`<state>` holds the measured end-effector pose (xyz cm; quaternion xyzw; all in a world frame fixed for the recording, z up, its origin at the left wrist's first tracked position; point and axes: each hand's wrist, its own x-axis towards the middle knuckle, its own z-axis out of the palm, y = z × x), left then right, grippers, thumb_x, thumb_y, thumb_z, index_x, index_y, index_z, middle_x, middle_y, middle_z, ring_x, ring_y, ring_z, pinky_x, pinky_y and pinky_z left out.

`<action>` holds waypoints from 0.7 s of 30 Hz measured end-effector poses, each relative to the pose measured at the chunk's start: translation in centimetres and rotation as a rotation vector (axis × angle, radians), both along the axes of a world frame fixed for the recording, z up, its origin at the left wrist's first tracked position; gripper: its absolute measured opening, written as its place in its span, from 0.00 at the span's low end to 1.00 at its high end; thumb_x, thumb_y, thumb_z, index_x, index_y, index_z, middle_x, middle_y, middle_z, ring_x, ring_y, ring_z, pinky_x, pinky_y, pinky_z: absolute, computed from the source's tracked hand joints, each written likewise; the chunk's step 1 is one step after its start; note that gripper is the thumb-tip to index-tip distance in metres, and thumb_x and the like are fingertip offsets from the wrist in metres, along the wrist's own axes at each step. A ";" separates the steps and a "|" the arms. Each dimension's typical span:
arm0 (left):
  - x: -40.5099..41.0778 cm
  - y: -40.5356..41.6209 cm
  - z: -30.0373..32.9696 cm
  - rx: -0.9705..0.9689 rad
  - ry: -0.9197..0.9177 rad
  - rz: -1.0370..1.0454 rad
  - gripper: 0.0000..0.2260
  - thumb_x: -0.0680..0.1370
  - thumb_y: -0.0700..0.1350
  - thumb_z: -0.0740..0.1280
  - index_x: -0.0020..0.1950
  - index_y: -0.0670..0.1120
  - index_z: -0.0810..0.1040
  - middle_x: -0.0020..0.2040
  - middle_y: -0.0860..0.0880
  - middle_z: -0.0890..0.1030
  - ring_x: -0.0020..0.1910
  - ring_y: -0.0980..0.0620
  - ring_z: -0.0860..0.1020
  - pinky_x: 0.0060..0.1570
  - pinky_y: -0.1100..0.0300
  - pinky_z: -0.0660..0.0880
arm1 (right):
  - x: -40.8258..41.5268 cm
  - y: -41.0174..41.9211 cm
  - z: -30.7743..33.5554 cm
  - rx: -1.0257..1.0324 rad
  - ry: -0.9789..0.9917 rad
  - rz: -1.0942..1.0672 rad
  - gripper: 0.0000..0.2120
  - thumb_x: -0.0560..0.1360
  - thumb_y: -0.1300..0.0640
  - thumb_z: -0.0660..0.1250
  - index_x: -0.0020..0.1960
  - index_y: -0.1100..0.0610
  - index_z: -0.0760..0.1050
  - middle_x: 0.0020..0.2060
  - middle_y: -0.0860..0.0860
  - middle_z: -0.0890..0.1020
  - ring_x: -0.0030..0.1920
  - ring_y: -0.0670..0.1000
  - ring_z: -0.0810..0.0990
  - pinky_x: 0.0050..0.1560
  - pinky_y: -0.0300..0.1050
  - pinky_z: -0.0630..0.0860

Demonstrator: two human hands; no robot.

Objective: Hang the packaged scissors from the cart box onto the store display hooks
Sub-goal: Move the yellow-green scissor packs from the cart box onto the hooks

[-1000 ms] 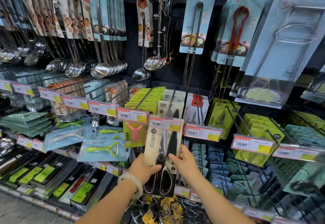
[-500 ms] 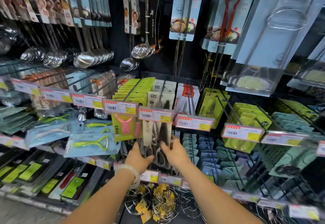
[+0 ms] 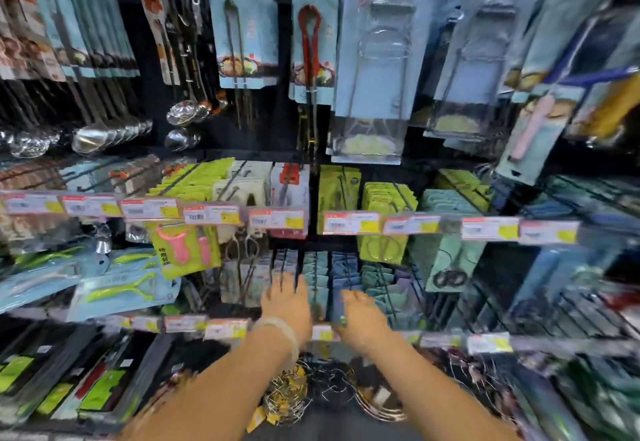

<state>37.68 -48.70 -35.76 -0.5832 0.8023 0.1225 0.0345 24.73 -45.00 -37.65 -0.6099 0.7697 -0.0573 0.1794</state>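
The packaged scissors (image 3: 242,260), a cream card with black-handled scissors, hang on a display hook just under the row of price tags (image 3: 211,213), and neither hand is on them. My left hand (image 3: 287,305), with a pale bracelet at the wrist, reaches with straight fingers among the lower hooks to the right of that pack. My right hand (image 3: 362,316) sits loosely beside a dark blue pack (image 3: 337,305) on the lower row and shows no clear hold on it. The frame is blurred. The cart box is out of view.
Hook rows hold green packs (image 3: 194,184), a pink peeler pack (image 3: 183,250), teal and blue packs (image 3: 381,277), ladles (image 3: 90,135) and tongs cards (image 3: 247,31). A lower price rail (image 3: 221,328) runs across in front of my wrists. Wire racks (image 3: 287,395) lie below my arms.
Both hands have let go of the scissors pack, which now hangs on the hook. The hands have dropped down and to the right, and the view has swung right.
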 end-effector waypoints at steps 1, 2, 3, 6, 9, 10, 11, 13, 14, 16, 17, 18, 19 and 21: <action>-2.0 1.5 0.5 0.003 -0.007 -0.054 0.35 0.79 0.43 0.62 0.78 0.47 0.42 0.78 0.44 0.40 0.77 0.42 0.40 0.76 0.45 0.45 | -1.7 1.8 0.3 -0.004 0.054 0.002 0.29 0.76 0.53 0.64 0.73 0.58 0.56 0.70 0.57 0.63 0.71 0.58 0.61 0.68 0.51 0.64; -4.4 3.3 0.9 0.004 -0.019 -0.116 0.36 0.79 0.41 0.62 0.78 0.46 0.42 0.78 0.44 0.40 0.77 0.42 0.39 0.75 0.44 0.44 | -3.7 4.1 0.6 -0.001 0.097 -0.013 0.29 0.77 0.54 0.64 0.73 0.59 0.56 0.71 0.57 0.63 0.71 0.58 0.61 0.68 0.51 0.64; -6.3 4.7 1.3 -0.004 -0.035 -0.169 0.36 0.79 0.41 0.63 0.78 0.46 0.42 0.78 0.43 0.39 0.77 0.42 0.39 0.75 0.44 0.43 | -5.4 5.9 1.0 -0.008 0.130 -0.027 0.28 0.77 0.55 0.63 0.73 0.60 0.56 0.70 0.57 0.63 0.71 0.58 0.60 0.68 0.51 0.63; -12.7 9.6 2.4 -0.011 -0.065 -0.302 0.34 0.79 0.42 0.62 0.78 0.45 0.43 0.78 0.42 0.41 0.77 0.42 0.40 0.75 0.44 0.43 | -11.1 11.9 2.0 -0.030 0.206 -0.107 0.28 0.77 0.55 0.62 0.73 0.60 0.56 0.70 0.58 0.63 0.71 0.58 0.60 0.68 0.51 0.62; -19.4 14.6 3.0 -0.047 -0.078 -0.432 0.32 0.79 0.44 0.60 0.78 0.45 0.46 0.78 0.42 0.46 0.77 0.41 0.44 0.75 0.43 0.47 | -17.3 18.4 2.4 -0.031 0.217 -0.233 0.29 0.76 0.54 0.63 0.73 0.60 0.57 0.71 0.59 0.62 0.72 0.60 0.60 0.69 0.55 0.64; -21.6 16.3 3.0 -0.062 -0.080 -0.476 0.33 0.78 0.45 0.61 0.78 0.45 0.46 0.78 0.42 0.48 0.77 0.41 0.45 0.75 0.43 0.48 | -19.3 20.8 2.5 -0.028 0.225 -0.277 0.29 0.76 0.53 0.64 0.72 0.60 0.57 0.70 0.60 0.63 0.71 0.60 0.61 0.69 0.55 0.64; -23.8 18.0 3.0 -0.069 -0.077 -0.521 0.33 0.78 0.45 0.62 0.78 0.45 0.47 0.78 0.42 0.48 0.77 0.41 0.46 0.75 0.43 0.48 | -21.3 23.1 2.6 -0.031 0.233 -0.324 0.30 0.76 0.53 0.65 0.72 0.60 0.57 0.70 0.60 0.63 0.71 0.60 0.61 0.69 0.55 0.65; -28.1 21.5 2.9 -0.055 -0.073 -0.620 0.34 0.78 0.46 0.64 0.78 0.46 0.47 0.78 0.41 0.48 0.77 0.41 0.46 0.75 0.44 0.48 | -24.9 27.8 2.7 -0.036 0.235 -0.422 0.29 0.76 0.53 0.64 0.72 0.59 0.57 0.69 0.60 0.64 0.70 0.58 0.63 0.68 0.53 0.65; -30.2 23.2 3.0 -0.051 -0.074 -0.672 0.34 0.78 0.46 0.64 0.78 0.46 0.48 0.78 0.41 0.49 0.77 0.41 0.47 0.75 0.44 0.49 | -26.6 30.0 2.8 -0.030 0.228 -0.474 0.28 0.76 0.53 0.64 0.71 0.59 0.58 0.68 0.59 0.65 0.70 0.58 0.63 0.67 0.53 0.65; -34.5 26.8 3.0 -0.060 -0.091 -0.780 0.34 0.77 0.47 0.65 0.77 0.47 0.49 0.78 0.41 0.50 0.77 0.40 0.49 0.75 0.44 0.50 | -29.7 34.4 2.8 -0.005 0.209 -0.585 0.27 0.76 0.53 0.64 0.70 0.59 0.59 0.67 0.59 0.66 0.68 0.59 0.64 0.66 0.54 0.67; -36.8 28.7 3.0 -0.061 -0.102 -0.835 0.35 0.77 0.47 0.65 0.78 0.46 0.49 0.77 0.41 0.50 0.76 0.40 0.49 0.75 0.44 0.51 | -31.1 36.5 2.8 0.010 0.203 -0.642 0.26 0.76 0.54 0.64 0.70 0.59 0.59 0.67 0.59 0.66 0.68 0.60 0.64 0.65 0.55 0.67; -39.1 30.5 2.9 -0.055 -0.112 -0.889 0.35 0.77 0.47 0.65 0.78 0.46 0.48 0.77 0.41 0.50 0.76 0.40 0.49 0.75 0.44 0.52 | -32.5 38.6 2.8 0.020 0.198 -0.698 0.25 0.76 0.55 0.64 0.70 0.59 0.59 0.67 0.59 0.66 0.67 0.61 0.64 0.64 0.54 0.68; -41.3 32.3 2.8 -0.048 -0.121 -0.937 0.35 0.78 0.46 0.65 0.78 0.46 0.47 0.77 0.41 0.50 0.76 0.40 0.49 0.74 0.44 0.52 | -33.8 40.7 2.7 0.025 0.192 -0.750 0.25 0.76 0.55 0.64 0.70 0.59 0.59 0.67 0.59 0.66 0.67 0.60 0.65 0.64 0.54 0.67; -45.4 35.7 2.3 -0.041 -0.131 -1.029 0.33 0.78 0.45 0.63 0.78 0.47 0.48 0.77 0.42 0.51 0.76 0.41 0.50 0.74 0.43 0.52 | -36.5 44.6 2.2 0.037 0.178 -0.848 0.25 0.77 0.55 0.63 0.70 0.59 0.59 0.68 0.58 0.66 0.68 0.60 0.64 0.64 0.54 0.67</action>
